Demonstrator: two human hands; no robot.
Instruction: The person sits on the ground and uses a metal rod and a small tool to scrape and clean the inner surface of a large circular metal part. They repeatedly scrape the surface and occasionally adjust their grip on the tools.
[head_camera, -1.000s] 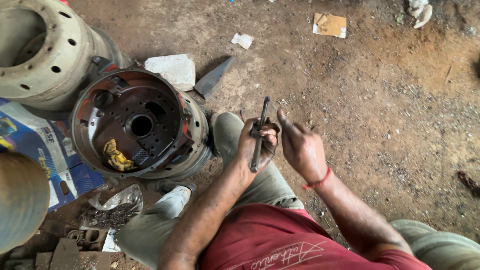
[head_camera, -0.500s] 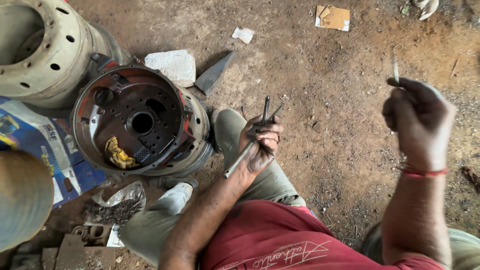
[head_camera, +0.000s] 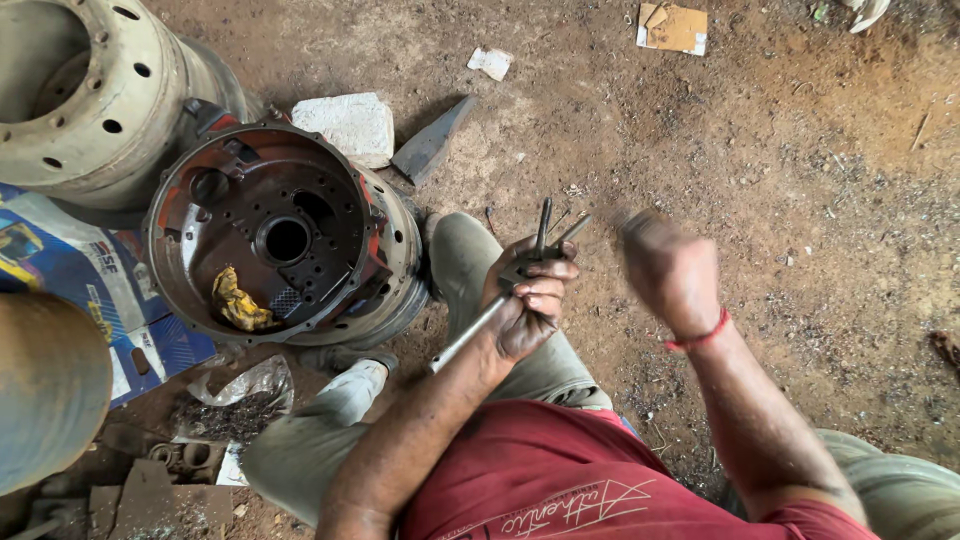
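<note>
My left hand (head_camera: 525, 305) is closed around a bundle of dark metal rods (head_camera: 543, 228) that stick up past the fingers, together with a longer silvery bar (head_camera: 470, 340) that slants down toward my forearm. It rests over my left knee. My right hand (head_camera: 672, 270) hangs just to the right of the rods, apart from them. It is motion-blurred with the fingers curled and a red thread at the wrist. Whether it holds anything is not visible.
A round red-brown metal housing (head_camera: 190, 260) with a yellow rag (head_camera: 235, 303) inside stands on the dirt to my left. Behind it are a grey wheel rim (head_camera: 120, 130), a white stone (head_camera: 350, 125) and a dark metal wedge (head_camera: 430, 145). A blue printed sheet (head_camera: 60, 270) lies at the far left.
My right hand lifted away to the right with a thin pin between its fingers, then swung back down beside the left hand. The left hand has kept its grip on the rods.
</note>
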